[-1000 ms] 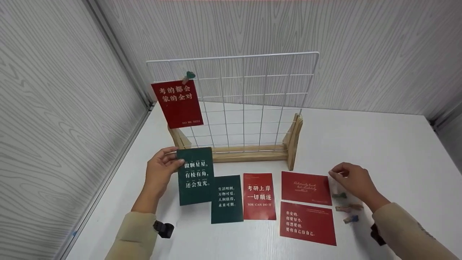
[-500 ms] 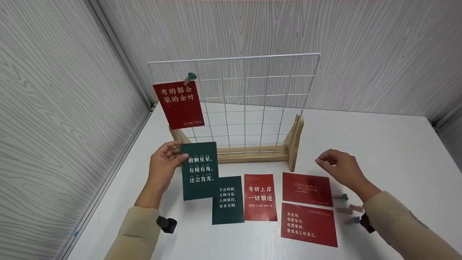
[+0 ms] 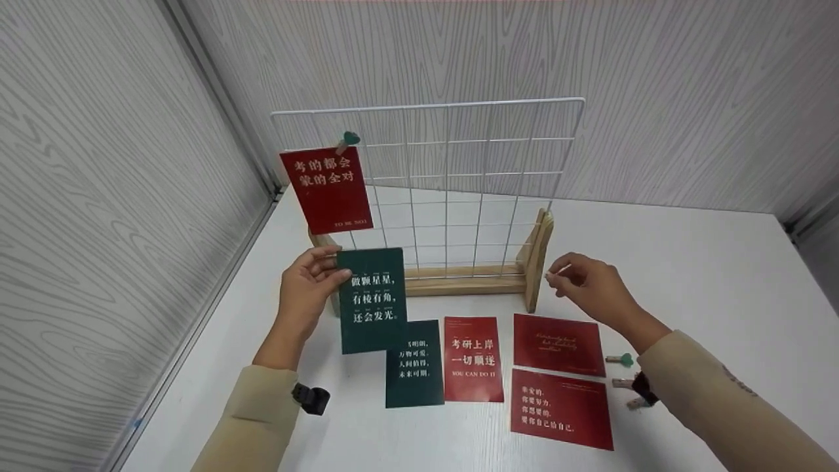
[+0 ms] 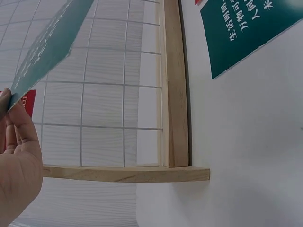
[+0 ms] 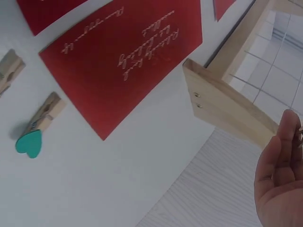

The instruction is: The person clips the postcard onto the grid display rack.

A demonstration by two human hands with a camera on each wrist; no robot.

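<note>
My left hand (image 3: pixel 307 288) pinches a dark green card (image 3: pixel 375 335) by its left edge, thumb on the front. It holds the card upright before the lower left of a white wire grid (image 3: pixel 447 177). In the left wrist view the card (image 4: pixel 49 54) appears steeply angled. My right hand (image 3: pixel 593 288), raised near the grid's right foot, pinches a small clothespin; only a bit of the clothespin (image 5: pixel 301 134) shows at the fingertips in the right wrist view. A red card (image 3: pixel 333 196) hangs on the grid from a clothespin with a green heart (image 3: pixel 351 138).
On the white table lie another green card (image 3: pixel 419 387), an upright red card (image 3: pixel 473 387) and two sideways red cards, one above (image 3: pixel 529 337) the other (image 3: pixel 560 396). A green-heart clothespin (image 3: pixel 619 359) and others lie right of them. The grid stands in a wooden base (image 3: pixel 468 286).
My left hand has lifted the green card slightly up and right, over part of the lying green card. The right hand has moved up and left, away from the clothespins on the table.
</note>
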